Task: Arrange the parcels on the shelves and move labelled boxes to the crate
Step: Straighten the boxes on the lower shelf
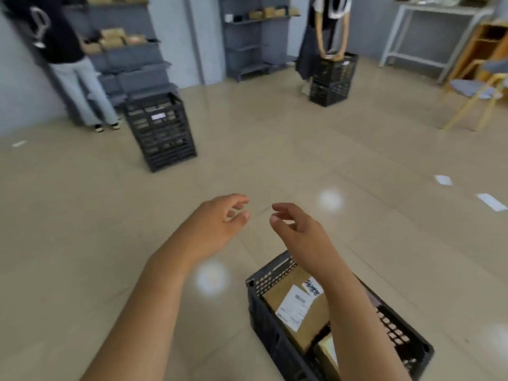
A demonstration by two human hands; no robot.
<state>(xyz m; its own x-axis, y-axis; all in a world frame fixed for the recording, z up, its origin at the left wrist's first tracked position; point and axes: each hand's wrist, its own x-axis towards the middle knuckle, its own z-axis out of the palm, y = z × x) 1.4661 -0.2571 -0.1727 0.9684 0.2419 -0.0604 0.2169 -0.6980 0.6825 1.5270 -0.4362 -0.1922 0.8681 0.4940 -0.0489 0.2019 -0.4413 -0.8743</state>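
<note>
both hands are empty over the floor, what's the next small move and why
Probably lower the right hand back and down to the labelled box in the near crate. Both it and the left hand hang loosely curled, holding nothing, above bare floor, and that box lies on top, label up, just under the right forearm.

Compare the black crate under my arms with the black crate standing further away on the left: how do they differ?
The near crate sits at the frame's bottom, partly hidden by the right arm; the far crate stands fully visible near the shelves. A labelled box shows plainly inside the near crate; the far crate's contents are blurred. Both are black, slatted plastic, on the floor.
</note>
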